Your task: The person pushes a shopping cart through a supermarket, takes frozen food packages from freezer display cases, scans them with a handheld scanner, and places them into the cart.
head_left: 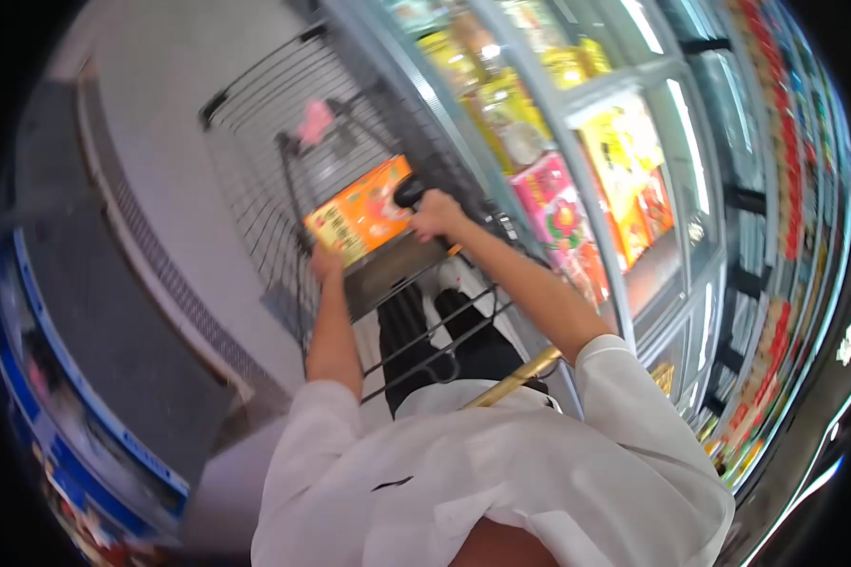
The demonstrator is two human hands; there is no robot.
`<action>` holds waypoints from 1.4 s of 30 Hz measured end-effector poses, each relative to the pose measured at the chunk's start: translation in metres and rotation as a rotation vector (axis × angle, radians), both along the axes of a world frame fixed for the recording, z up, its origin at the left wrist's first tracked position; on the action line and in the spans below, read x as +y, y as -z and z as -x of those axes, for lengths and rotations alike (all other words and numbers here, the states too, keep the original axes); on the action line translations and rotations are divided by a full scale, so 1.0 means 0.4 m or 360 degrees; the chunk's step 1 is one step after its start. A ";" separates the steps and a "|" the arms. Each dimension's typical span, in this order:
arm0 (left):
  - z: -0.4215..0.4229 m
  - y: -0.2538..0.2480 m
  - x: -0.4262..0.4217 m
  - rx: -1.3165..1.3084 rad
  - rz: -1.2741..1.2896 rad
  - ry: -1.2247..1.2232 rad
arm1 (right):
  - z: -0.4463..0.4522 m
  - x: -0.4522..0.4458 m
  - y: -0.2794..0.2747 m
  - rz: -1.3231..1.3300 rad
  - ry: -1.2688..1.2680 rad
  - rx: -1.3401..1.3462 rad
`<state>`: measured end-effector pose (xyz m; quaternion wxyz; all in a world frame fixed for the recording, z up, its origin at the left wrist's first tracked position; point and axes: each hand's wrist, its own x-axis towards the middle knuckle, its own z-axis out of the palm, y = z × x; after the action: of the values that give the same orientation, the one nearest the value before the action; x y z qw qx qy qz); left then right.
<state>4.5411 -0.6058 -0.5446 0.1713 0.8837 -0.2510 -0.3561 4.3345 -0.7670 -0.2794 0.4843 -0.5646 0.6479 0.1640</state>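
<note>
Over the cart, the left hand pinches the box by its left end; at the right end a device sits clasped in the right hand. Presenting box to device seems the step, the next move calling for steadiness.

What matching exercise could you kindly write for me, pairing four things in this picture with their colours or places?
1. box
2. handheld object
3. shirt
4. left hand

a. white
b. at the box's yellow end
c. orange and yellow
d. black, in the right hand

Pairs: 1-c, 2-d, 3-a, 4-b
</note>
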 end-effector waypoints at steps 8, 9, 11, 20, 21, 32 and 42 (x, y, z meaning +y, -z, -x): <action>-0.097 -0.295 0.087 0.1146 -0.0013 0.0131 | 0.470 0.190 -0.786 0.1117 0.0386 -0.0462; -0.085 -0.373 0.099 0.1067 -0.0092 0.0134 | 0.557 0.229 -0.846 0.1058 0.0514 -0.0454; -0.075 -0.456 0.123 0.1050 -0.0086 0.0105 | 0.715 0.307 -0.916 0.1233 0.0653 -0.0277; 0.163 -0.646 0.263 0.0528 0.0456 0.0388 | 1.393 0.200 -0.523 0.1984 0.0766 -0.0164; 0.180 -0.660 0.282 0.0491 0.0463 0.0351 | 1.461 0.143 -0.475 0.1938 0.0820 -0.0135; 0.390 -0.887 0.446 -0.0904 0.0523 0.0685 | 1.714 -0.116 -0.265 0.1453 0.0686 0.0110; 0.454 -0.912 0.492 -0.0923 0.0621 0.0549 | 1.530 0.035 -0.382 0.1506 0.0505 0.0592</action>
<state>4.3593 -0.4089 -0.1797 0.1957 0.8432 -0.4970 -0.0605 3.7226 -0.7530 -0.1266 0.0725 -0.5779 0.8033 -0.1241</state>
